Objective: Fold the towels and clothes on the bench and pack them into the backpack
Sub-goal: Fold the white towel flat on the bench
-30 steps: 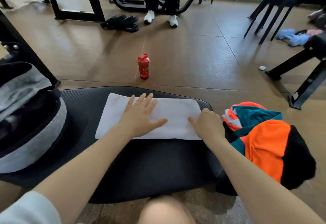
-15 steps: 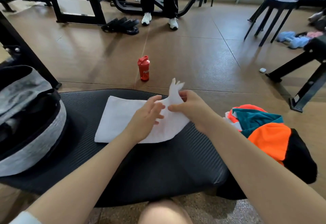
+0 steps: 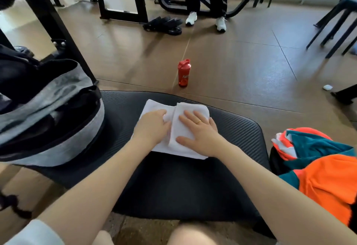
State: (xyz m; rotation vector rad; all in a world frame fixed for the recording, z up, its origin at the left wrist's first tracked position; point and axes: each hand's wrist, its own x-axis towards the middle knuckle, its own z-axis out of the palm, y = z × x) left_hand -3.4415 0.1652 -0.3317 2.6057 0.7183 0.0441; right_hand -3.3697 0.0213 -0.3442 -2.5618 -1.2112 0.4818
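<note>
Head view, towel: I see it folded on bench.
Left hand: flat, pressing towel.
Right hand: flat, pressing fold.

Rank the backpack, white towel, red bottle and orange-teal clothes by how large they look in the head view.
1. backpack, though it is near the camera and cut off by the frame edge
2. orange-teal clothes, also cut off, so its rank against the backpack is unsure
3. white towel, folded on the bench
4. red bottle, farther away on the floor
</note>
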